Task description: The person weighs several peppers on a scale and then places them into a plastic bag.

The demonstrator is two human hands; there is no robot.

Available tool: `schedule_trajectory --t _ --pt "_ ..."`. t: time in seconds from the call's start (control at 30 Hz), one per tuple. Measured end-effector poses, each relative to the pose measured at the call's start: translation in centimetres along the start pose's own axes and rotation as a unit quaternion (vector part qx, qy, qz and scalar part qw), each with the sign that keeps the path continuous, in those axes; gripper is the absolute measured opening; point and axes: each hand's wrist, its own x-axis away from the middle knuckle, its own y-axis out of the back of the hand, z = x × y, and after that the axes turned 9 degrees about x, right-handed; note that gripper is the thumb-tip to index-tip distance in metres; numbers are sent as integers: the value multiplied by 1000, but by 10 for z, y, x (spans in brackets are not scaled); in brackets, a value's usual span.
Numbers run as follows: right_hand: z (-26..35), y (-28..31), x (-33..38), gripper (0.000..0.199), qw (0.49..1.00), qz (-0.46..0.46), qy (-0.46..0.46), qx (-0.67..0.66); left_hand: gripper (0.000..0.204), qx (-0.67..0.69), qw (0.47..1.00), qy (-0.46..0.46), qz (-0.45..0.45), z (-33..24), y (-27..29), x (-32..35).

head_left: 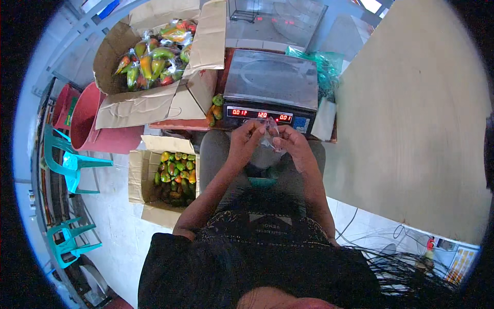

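A small clear plastic bag (269,133) is pinched between both my hands, just in front of the digital scale's lit red display. My left hand (244,141) grips one side of the bag with thumb and fingers together. On the opposite side my right hand (295,145) has its fingers curled closed on the plastic. Behind them stands the scale (270,77), nothing on its metal plate. A few loose green and orange peppers (216,108) lie at the scale's left side.
An open carton (136,109) at the upper left holds bagged peppers (154,62). Loose peppers (177,172) fill a lower carton (136,177). Green plastic bags (327,67) sit right of the scale, beside a large wooden board (411,118). Red tubs (87,121) and turquoise chairs (72,167) stand left.
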Motion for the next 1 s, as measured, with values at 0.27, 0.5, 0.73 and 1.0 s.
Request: schedule_trajectory --t 0.27,0.5,0.73,1.0 --pt "2 2 0 18 985 -46 35 161 17 -51 997 -57 -26 -7 -3 -5" --pt "-8 -3 -2 15 986 -69 50 140 12 -107 983 -121 -85 -4 -2 -10" --pt "-2 -14 1 19 954 -151 60 252 16 -24 999 40 0 -7 -1 7" --pt "-6 -7 1 16 986 -68 44 145 13 181 973 124 66 15 5 7"
